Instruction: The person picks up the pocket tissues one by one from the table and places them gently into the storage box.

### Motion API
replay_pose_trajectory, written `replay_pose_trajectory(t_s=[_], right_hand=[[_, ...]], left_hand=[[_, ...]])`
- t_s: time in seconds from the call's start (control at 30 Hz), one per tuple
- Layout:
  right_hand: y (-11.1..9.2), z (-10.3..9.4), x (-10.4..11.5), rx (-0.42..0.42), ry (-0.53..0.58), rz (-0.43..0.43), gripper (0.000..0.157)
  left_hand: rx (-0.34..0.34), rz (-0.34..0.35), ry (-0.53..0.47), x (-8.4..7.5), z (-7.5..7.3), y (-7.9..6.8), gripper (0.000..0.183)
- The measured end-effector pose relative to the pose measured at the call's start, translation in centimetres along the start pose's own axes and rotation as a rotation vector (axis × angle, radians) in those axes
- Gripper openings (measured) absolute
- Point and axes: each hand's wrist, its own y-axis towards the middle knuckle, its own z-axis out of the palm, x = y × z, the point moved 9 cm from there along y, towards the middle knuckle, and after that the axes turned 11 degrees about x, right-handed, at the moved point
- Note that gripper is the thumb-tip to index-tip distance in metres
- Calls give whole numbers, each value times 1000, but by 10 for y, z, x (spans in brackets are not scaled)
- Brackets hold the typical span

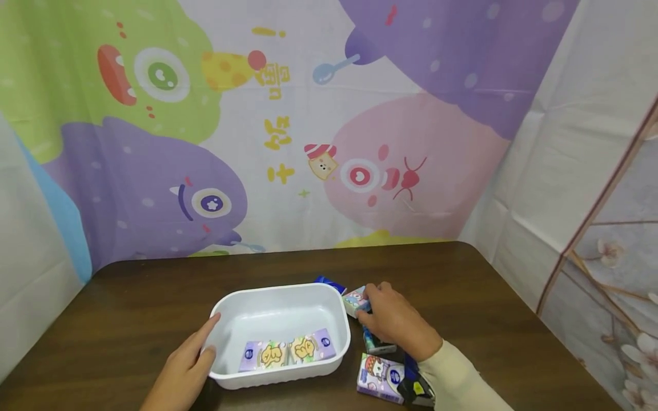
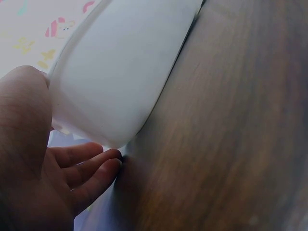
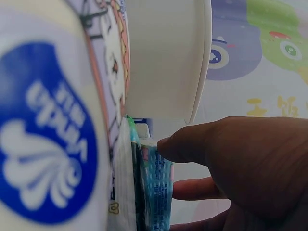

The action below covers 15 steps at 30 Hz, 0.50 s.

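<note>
A white plastic basin [image 1: 280, 294] stands on the table with two purple tissue packs printed with yellow bears [image 1: 288, 349] lying side by side in it. At its left end is my left hand [image 1: 185, 365], index fingertip and thumb at the rim. In the left wrist view, the other fingers [image 2: 94, 185] bend loosely near the basin's lower edge. Just off the basin's right end, my right hand [image 1: 396, 317] pinches a light-blue tissue pack [image 1: 353, 299] between thumb and fingers. The right wrist view shows the thumb against this pack's [image 3: 160, 187] edge.
Beyond the basin's far right corner lies a dark-blue pack [image 1: 330, 284]. Right of the basin are a green-and-black pack [image 1: 377, 344], a purple-and-white tissue pack [image 1: 380, 377] and a black pack [image 1: 417, 391] partly under the right forearm. A cartoon curtain [image 1: 308, 228] hangs behind the table.
</note>
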Motion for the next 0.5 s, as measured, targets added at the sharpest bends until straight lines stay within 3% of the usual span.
replay_pose_trajectory(t_s=[0.5], right_hand=[[2, 2, -4, -12, -43, 16, 35]], left_hand=[[-35, 18, 28, -1, -2, -1, 51]])
